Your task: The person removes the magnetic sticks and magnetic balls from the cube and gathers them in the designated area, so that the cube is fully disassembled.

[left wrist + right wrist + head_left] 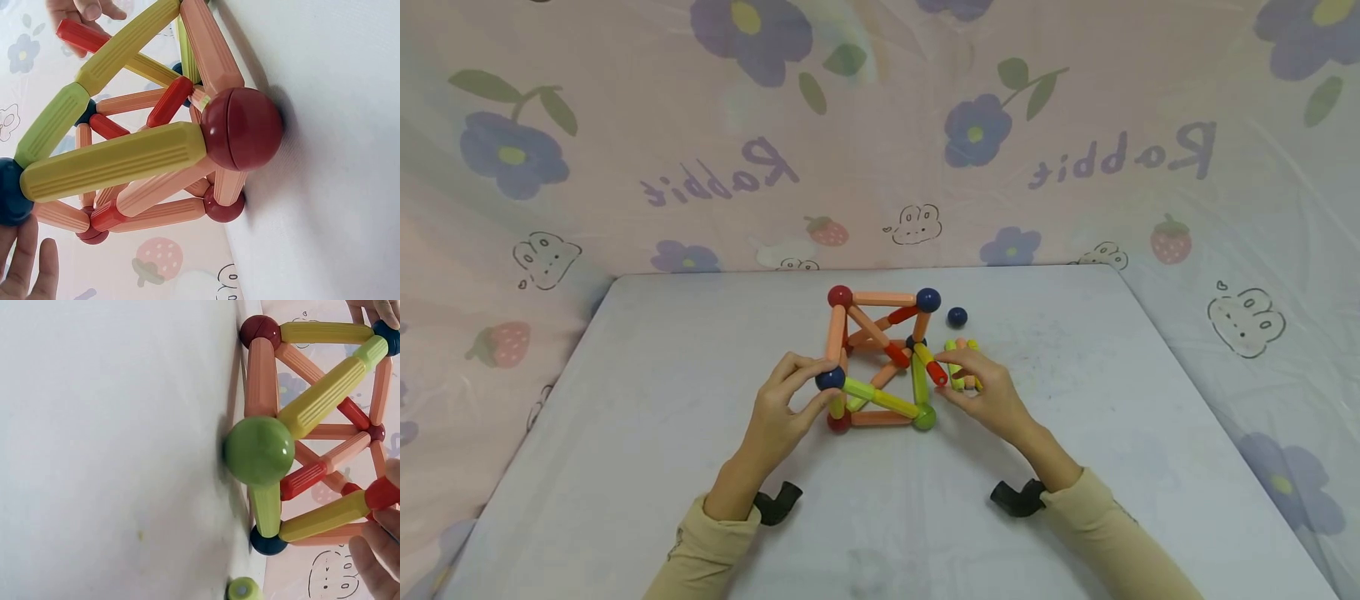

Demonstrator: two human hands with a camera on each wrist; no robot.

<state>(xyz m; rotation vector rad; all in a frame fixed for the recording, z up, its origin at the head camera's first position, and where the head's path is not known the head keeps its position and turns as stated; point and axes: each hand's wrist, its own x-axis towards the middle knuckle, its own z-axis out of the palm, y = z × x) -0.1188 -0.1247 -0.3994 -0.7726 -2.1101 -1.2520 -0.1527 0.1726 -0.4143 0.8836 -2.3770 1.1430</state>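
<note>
A frame of magnetic rods and balls stands on the table, with salmon rods [883,297], a green ball [259,451] and red balls [244,129] at its corners. My left hand [784,407] pinches the blue ball [831,378] at the frame's near upper left corner. A light-green and yellow rod pair [880,397] slopes from that ball down to the green ball. My right hand [988,396] pinches the red rod [937,373] between thumb and fingers. Its other end meets a yellow rod [325,517], which rises from a dark blue ball [269,540] low on the frame.
A loose blue ball [957,317] lies behind the right hand. Several short rods [955,377] in green, salmon and yellow lie beside the frame, partly hidden by that hand. A patterned cloth [865,167] hangs behind the white table [700,333].
</note>
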